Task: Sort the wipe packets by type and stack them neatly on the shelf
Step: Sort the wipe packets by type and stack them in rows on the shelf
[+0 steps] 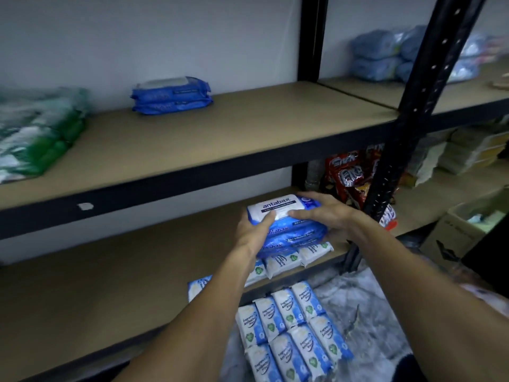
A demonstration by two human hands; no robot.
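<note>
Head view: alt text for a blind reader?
The left hand and right hand hold a stack of blue Antabax wipe packets above small antibacterial wipe packets on the lower shelf. Two similar blue packets lie stacked on the upper shelf.

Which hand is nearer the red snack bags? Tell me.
Right. The right hand sits just below-left of the red snack bags; the left hand is farther left, across the blue packets.

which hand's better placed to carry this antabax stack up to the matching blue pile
Left, probably. The left hand grips the left end of the antabax stack, thumb on top, and the blue pile sits on the upper shelf up to the left. The right hand clasps the right end from above.
</note>
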